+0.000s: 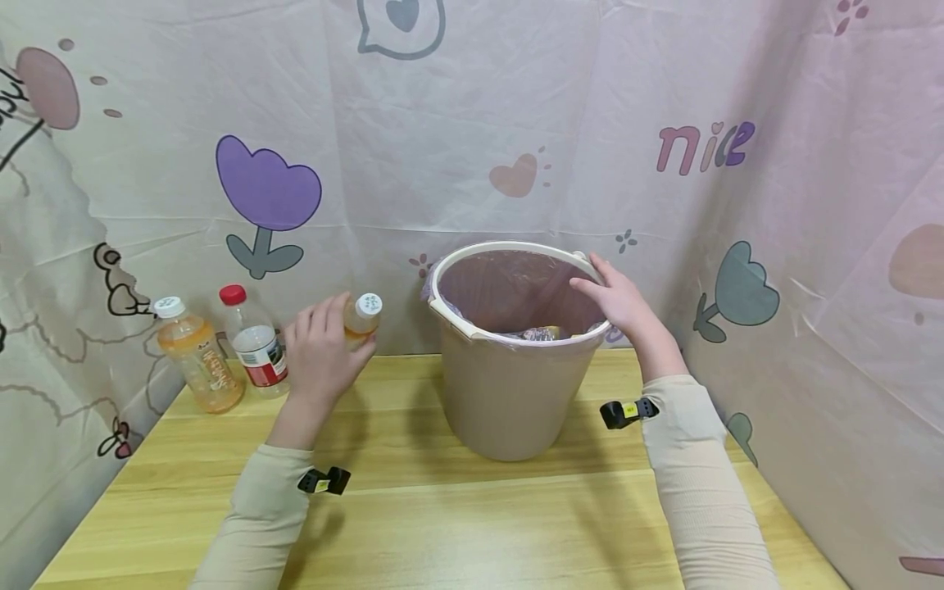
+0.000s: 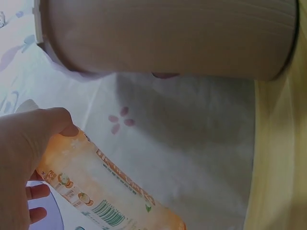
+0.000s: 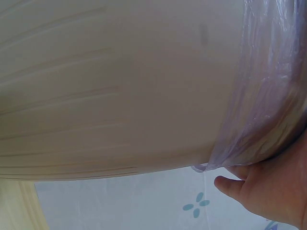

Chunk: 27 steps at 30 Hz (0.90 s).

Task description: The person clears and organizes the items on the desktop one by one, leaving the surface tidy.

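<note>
My left hand (image 1: 320, 348) grips a plastic drink bottle (image 1: 361, 318) with a white cap, tilted and lifted to the left of a beige trash bin (image 1: 509, 393). In the left wrist view, its orange label with a barcode (image 2: 108, 212) shows below the thumb. My right hand (image 1: 623, 303) holds the bin's rim on the right, thumb over the opening and fingers along the outer side. A clear purplish liner (image 3: 254, 91) folds over the rim. Some crinkled wrappers (image 1: 542, 333) show inside the bin; the rest of its contents is hidden.
Behind the left hand stand a red-capped bottle (image 1: 254, 344) and a white-capped bottle with orange tint (image 1: 199, 360), both near the wooden table's (image 1: 457, 524) left edge. A patterned curtain (image 1: 457, 106) closes off the back and both sides.
</note>
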Tool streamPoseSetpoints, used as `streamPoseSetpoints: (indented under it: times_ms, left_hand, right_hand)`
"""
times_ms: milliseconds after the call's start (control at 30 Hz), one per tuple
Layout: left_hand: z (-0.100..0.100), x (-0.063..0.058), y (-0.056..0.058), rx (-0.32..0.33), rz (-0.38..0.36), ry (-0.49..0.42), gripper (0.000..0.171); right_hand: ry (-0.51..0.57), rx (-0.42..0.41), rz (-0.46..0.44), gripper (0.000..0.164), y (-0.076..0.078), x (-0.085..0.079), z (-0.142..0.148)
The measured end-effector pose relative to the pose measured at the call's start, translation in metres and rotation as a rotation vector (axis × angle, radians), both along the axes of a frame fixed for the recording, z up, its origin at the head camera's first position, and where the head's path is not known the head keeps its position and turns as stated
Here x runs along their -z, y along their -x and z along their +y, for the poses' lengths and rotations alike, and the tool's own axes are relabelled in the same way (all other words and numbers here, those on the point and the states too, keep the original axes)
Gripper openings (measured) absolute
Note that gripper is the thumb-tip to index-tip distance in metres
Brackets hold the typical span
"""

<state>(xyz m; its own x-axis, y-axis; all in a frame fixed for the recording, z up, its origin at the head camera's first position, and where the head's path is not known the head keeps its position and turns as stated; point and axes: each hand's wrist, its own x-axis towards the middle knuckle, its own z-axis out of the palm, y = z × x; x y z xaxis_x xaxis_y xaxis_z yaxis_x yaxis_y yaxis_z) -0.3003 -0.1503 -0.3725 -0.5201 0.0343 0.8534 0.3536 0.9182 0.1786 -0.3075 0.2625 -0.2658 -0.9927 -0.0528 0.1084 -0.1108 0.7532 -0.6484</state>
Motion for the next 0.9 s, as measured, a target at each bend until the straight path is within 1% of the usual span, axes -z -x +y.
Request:
streamPoseSetpoints:
  times_ms: [233, 433, 533, 733, 900]
  left_hand:
    - [0.009, -0.013, -0.005, 0.045, 0.079, 0.011, 0.068]
    - [0.018, -0.026, -0.012, 0.104, 0.118, 0.013, 0.072]
    - [0.023, -0.032, -0.016, 0.123, 0.136, 0.019, 0.074]
    - [0.030, -0.042, -0.025, 0.157, 0.146, 0.047, 0.071]
    - [0.037, -0.048, -0.030, 0.201, 0.180, 0.037, 0.071]
  right_hand:
    - [-0.007, 0.001, 0.001, 0.078, 0.001, 0.000, 0.001]
    - [-0.010, 0.001, 0.002, 0.076, 0.002, 0.001, 0.001]
    - [-0.011, 0.002, 0.003, 0.076, 0.002, 0.001, 0.001]
    - [-0.010, 0.003, 0.005, 0.076, 0.003, 0.001, 0.001]
    - [-0.003, 0.000, 0.008, 0.076, 0.003, 0.000, 0.000]
